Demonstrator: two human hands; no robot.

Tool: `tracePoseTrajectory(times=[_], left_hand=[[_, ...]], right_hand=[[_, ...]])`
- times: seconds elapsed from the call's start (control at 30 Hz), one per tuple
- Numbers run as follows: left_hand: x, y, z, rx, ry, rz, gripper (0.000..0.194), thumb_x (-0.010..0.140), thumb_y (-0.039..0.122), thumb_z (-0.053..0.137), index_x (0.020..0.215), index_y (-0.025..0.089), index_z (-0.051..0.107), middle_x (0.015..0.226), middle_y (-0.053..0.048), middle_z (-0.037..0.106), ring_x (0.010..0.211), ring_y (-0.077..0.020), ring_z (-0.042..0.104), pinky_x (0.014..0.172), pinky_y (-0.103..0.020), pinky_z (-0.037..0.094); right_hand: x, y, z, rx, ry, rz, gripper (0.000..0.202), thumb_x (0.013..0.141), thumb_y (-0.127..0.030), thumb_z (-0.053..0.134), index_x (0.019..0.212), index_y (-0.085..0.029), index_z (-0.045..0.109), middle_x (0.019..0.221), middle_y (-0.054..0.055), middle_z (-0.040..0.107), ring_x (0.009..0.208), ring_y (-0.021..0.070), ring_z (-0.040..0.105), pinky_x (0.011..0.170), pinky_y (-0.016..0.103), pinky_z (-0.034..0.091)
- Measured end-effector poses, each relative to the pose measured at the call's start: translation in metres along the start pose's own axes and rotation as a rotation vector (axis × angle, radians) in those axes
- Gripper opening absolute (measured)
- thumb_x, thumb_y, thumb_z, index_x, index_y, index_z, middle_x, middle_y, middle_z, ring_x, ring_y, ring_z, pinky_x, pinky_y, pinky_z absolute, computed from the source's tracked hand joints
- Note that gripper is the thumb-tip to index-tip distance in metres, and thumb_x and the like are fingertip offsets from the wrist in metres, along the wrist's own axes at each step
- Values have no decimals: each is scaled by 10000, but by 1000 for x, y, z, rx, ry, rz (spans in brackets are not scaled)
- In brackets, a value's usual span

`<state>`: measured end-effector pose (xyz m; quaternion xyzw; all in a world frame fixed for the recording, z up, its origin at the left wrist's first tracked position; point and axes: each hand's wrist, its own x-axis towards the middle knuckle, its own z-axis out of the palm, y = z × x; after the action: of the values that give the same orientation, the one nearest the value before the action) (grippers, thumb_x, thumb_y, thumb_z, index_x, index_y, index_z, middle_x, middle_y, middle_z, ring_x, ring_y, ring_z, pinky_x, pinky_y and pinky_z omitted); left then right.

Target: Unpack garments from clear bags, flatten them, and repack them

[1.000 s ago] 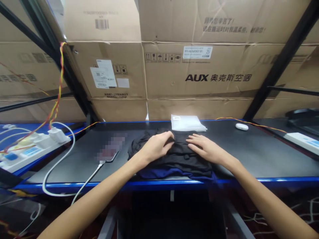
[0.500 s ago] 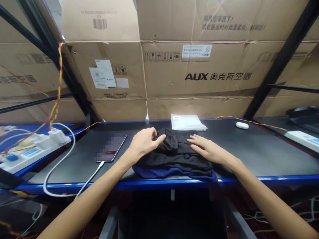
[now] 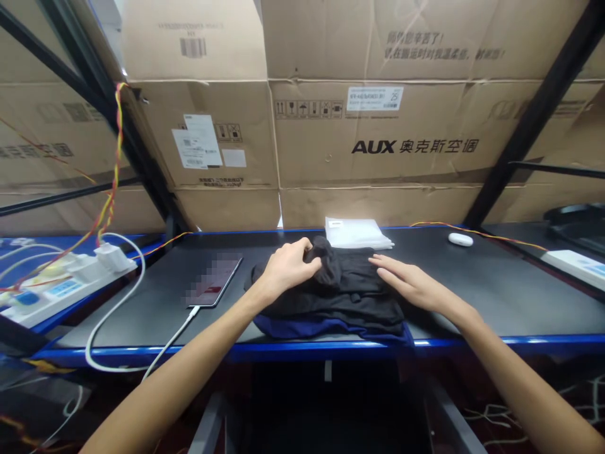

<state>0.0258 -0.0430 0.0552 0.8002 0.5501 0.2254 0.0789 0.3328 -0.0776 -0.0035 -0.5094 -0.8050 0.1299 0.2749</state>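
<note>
Near the table's front edge lies a folded black garment, with a dark blue layer showing beneath its near side. My left hand pinches a bunched, raised part of the black fabric between thumb and fingers. Over the garment's right side, my right hand is open, its fingers stretched out to the left. The fingertips are at the black fabric; whether they press on it I cannot tell.
A clear plastic packet lies behind the garment. A phone on a white charging cable is to the left. Power strips stand at both sides, and a small white case sits back right. Cardboard walls the rear.
My left hand has moved right and slightly up with the bunched fabric, baring more of the garment's left end. My right hand has slid a little to the right.
</note>
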Motion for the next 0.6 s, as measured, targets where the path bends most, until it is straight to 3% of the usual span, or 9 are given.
tracePoseTrajectory(times=[0.1,0.2,0.37,0.47,0.6], left_hand=[[2,22,13,-185,45,103,240,845,418,592,1021,257,620,865,-20,722,807,-233,674,729,-316,494],[-1,44,38,-286,-12,307,264,893,387,559,1122,271,617,957,-9,737,851,-208,688,773,-307,516],[-10,65,74,-142,-138,614,278,922,323,556,1164,223,649,1153,-73,715,1137,-257,635,1009,-399,470],[-13,63,74,-87,-199,678,309,945,362,551,1201,211,635,1277,-90,664,1280,-294,546,1088,-484,409],[-11,45,55,-193,-263,706,431,984,437,498,1354,221,544,1440,-83,549,1372,-249,469,1144,-417,379]], right_hand=[[-10,12,-8,16,39,61,505,989,-525,408,1392,-266,568,1467,42,527,1381,286,449,1192,500,299],[-20,19,-13,7,48,127,520,984,-536,401,1373,-247,589,1452,64,542,1367,297,466,1188,491,308],[-28,23,-10,-23,21,148,533,960,-582,405,1329,-264,621,1442,53,553,1352,303,485,1169,527,332],[-27,23,-9,-33,14,136,539,968,-576,393,1337,-251,614,1440,58,555,1360,299,477,1176,524,322],[-18,17,-9,-16,62,116,538,971,-558,397,1349,-237,606,1426,60,570,1335,299,506,1168,506,345]])
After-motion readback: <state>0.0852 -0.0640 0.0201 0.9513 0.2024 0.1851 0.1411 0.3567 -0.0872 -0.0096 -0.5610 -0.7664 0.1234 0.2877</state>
